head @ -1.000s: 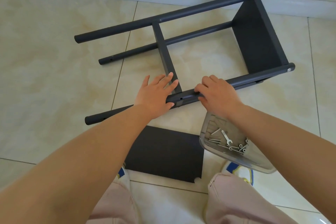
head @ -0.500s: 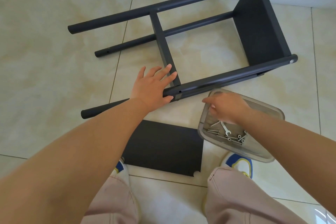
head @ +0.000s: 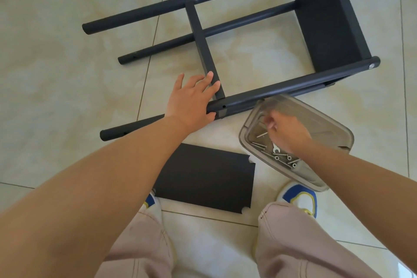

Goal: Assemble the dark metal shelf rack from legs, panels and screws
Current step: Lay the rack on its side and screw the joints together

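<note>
Now right hand [head: 287, 134] fingers [head: 269, 122] pinching screw [head: 262, 135] inside container [head: 327, 119].

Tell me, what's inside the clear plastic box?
Inside the clear plastic box lie silver screws and a small wrench. The right hand reaches in, hiding whatever lies beneath it.

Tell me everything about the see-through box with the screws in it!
The clear plastic box sits on the tile floor, beside the rack's near leg. It is rectangular with rounded corners and has no lid on. Inside lie silver screws and a small wrench. The right hand reaches in, pinching a screw.
</note>
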